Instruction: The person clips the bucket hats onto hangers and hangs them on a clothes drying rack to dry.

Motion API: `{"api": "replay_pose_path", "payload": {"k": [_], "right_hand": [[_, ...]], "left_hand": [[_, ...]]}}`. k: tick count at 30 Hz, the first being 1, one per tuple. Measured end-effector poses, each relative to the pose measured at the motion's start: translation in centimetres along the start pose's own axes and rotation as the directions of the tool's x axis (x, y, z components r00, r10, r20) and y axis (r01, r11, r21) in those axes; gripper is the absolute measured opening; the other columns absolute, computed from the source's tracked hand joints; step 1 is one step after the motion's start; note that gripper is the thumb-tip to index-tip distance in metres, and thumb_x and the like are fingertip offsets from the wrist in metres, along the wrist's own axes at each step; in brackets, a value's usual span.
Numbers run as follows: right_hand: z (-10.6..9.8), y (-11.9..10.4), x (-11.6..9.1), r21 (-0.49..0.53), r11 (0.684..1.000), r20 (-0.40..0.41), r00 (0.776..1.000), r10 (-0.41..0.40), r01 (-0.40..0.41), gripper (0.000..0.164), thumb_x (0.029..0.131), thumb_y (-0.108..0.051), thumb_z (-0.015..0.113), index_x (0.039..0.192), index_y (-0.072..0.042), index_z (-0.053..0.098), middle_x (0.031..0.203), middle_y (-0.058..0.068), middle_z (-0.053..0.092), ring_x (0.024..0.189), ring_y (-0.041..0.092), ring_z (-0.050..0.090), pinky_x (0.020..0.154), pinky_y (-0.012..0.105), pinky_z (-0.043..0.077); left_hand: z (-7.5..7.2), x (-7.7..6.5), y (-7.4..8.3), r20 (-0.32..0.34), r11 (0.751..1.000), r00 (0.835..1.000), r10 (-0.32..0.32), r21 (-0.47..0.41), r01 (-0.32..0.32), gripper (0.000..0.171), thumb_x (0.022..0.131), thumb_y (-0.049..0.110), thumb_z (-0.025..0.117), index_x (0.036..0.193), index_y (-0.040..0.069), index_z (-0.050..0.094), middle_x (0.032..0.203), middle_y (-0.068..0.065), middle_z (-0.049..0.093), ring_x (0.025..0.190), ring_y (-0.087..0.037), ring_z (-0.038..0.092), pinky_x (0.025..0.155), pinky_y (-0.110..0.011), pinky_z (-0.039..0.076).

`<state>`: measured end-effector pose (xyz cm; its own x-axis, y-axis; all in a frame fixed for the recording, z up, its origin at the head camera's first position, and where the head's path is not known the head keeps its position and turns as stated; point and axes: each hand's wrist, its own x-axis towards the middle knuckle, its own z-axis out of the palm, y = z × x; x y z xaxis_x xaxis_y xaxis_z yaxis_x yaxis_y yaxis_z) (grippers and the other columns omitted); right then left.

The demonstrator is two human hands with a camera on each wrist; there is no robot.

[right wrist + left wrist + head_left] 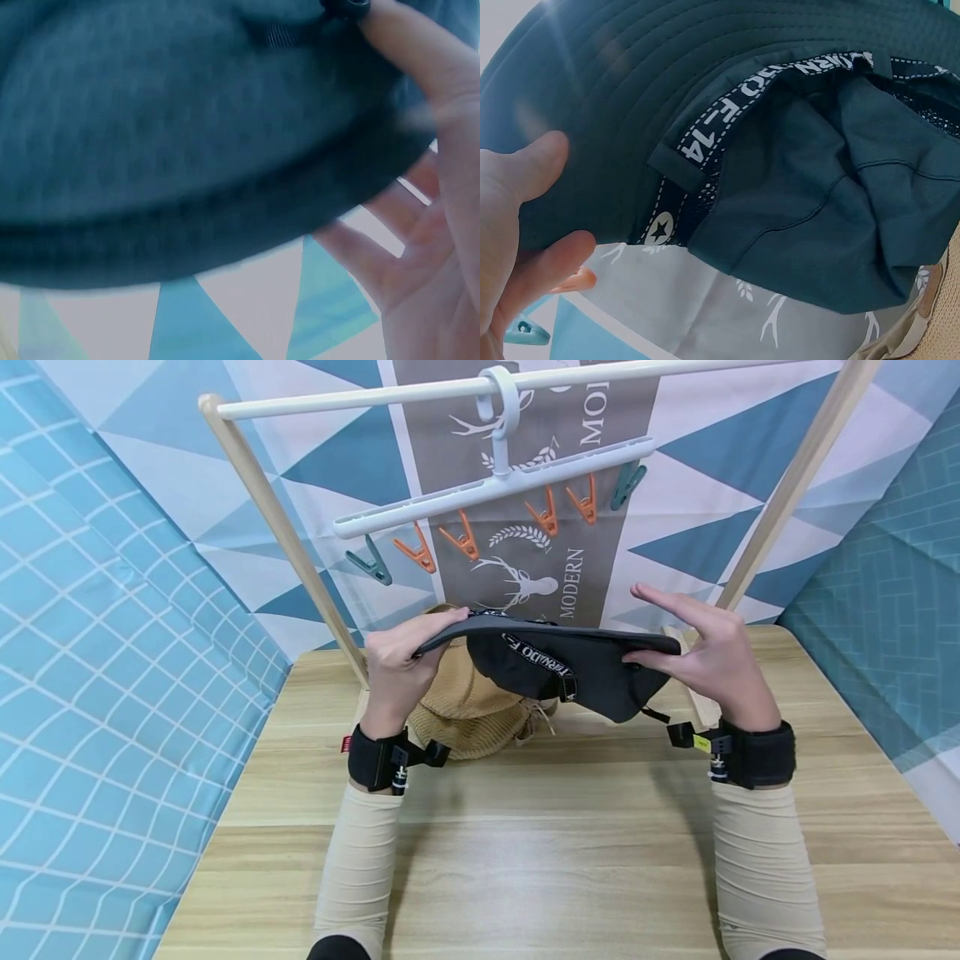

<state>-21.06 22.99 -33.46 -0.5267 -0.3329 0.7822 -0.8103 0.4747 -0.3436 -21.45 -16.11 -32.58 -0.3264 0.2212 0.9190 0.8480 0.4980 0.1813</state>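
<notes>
Cloth hat (600, 681) w/ stitched brim (615, 97): L grip (401, 668) pinches it, R grip (723, 652) splayed.

Left hand (400, 667) grips black hat (592, 670), right hand (723, 653) touching.

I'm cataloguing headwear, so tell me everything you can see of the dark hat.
The dark hat looks like cloth, with a wide brim stitched in rows, a creased crown and a band bearing white lettering, including F-14, and a star. It is held up above the table, crown below the brim. The left hand pinches one brim edge; the right hand touches the opposite end with its thumb.
</notes>
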Motion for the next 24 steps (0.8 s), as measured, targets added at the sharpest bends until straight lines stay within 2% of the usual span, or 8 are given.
{"api": "replay_pose_path", "payload": {"k": [3,4,10,13,15,17,21,24], "right_hand": [[-0.18,0.17,-0.1,0.01,1.0,0.006,1.0,0.019,-0.019,0.092,0.094,-0.066,0.08,0.155,0.0,0.066,0.142,0.033,0.073,0.145,-0.017,0.056,0.124,0.012,0.042],[-0.21,0.18,-0.13,0.012,1.0,0.006,1.0,0.024,-0.024,0.096,0.093,-0.071,0.077,0.156,0.0,0.065,0.143,0.034,0.073,0.146,-0.017,0.056,0.125,0.012,0.042],[-0.28,0.2,-0.38,0.05,0.997,-0.021,0.998,0.057,-0.056,0.1,0.087,-0.077,0.078,0.154,-0.003,0.068,0.142,0.031,0.075,0.142,-0.015,0.06,0.121,0.01,0.044],[-0.38,0.18,-0.5,0.084,0.993,-0.031,0.996,0.084,-0.081,0.099,0.084,-0.076,0.083,0.149,-0.002,0.072,0.143,0.006,0.08,0.136,-0.014,0.064,0.117,0.009,0.047],[-0.5,0.14,-0.58,0.096,0.99,-0.026,0.994,0.105,-0.102,0.095,0.084,-0.067,0.09,0.149,-0.001,0.072,0.143,-0.014,0.076,0.133,-0.015,0.065,0.115,0.008,0.048],[-0.58,0.12,-0.61,0.106,0.987,-0.019,0.992,0.127,-0.125,0.09,0.081,-0.047,0.101,0.152,-0.003,0.07,0.143,-0.029,0.067,0.132,-0.014,0.066,0.114,0.008,0.049],[-0.5,0.06,-0.59,0.117,0.977,-0.022,0.983,0.183,-0.179,0.097,0.071,-0.002,0.105,0.158,-0.007,0.065,0.145,-0.032,0.065,0.13,-0.014,0.067,0.111,0.007,0.051],[-0.29,0.1,-0.6,0.163,0.961,-0.043,0.971,0.233,-0.224,0.102,0.069,0.014,0.1,0.161,-0.01,0.062,0.149,-0.027,0.066,0.127,-0.011,0.07,0.107,0.008,0.053]], "left_hand": [[-0.03,-0.03,-0.11,-0.052,0.999,0.998,-0.041,-0.006,0.041,0.023,0.099,-0.004,0.08,0.119,0.007,0.088,0.109,-0.016,0.088,0.09,-0.033,0.086,0.065,-0.026,0.034],[-0.04,-0.03,-0.16,-0.068,0.999,0.996,-0.053,-0.012,0.052,0.022,0.1,-0.004,0.08,0.118,0.006,0.088,0.109,-0.016,0.088,0.088,-0.034,0.085,0.065,-0.025,0.031],[-0.1,-0.01,-0.65,-0.17,0.99,0.977,-0.131,-0.072,0.12,0.017,0.097,-0.005,0.083,0.111,0.001,0.089,0.096,-0.02,0.087,0.076,-0.035,0.081,0.072,-0.015,0.04],[-0.32,-0.08,-0.83,-0.21,0.982,0.963,-0.17,-0.115,0.148,0.012,0.097,-0.007,0.081,0.106,-0.002,0.088,0.085,-0.023,0.083,0.07,-0.033,0.076,0.075,-0.012,0.046],[-0.43,-0.1,-0.88,-0.227,0.977,0.955,-0.189,-0.14,0.16,0.01,0.098,-0.007,0.079,0.101,-0.003,0.087,0.08,-0.024,0.079,0.069,-0.03,0.072,0.076,-0.014,0.048],[-0.5,-0.11,-0.9,-0.236,0.974,0.951,-0.199,-0.154,0.166,0.008,0.1,-0.006,0.079,0.098,-0.003,0.087,0.078,-0.024,0.077,0.069,-0.028,0.07,0.075,-0.015,0.048],[-0.51,-0.13,-0.9,-0.252,0.969,0.942,-0.22,-0.166,0.182,0.011,0.102,-0.002,0.079,0.092,-0.003,0.084,0.077,-0.024,0.076,0.069,-0.022,0.07,0.071,-0.018,0.046],[-0.51,-0.22,-0.91,-0.269,0.963,0.931,-0.246,-0.178,0.203,0.016,0.101,0.0,0.08,0.086,-0.005,0.082,0.075,-0.026,0.075,0.069,-0.012,0.07,0.069,-0.018,0.046]]}}
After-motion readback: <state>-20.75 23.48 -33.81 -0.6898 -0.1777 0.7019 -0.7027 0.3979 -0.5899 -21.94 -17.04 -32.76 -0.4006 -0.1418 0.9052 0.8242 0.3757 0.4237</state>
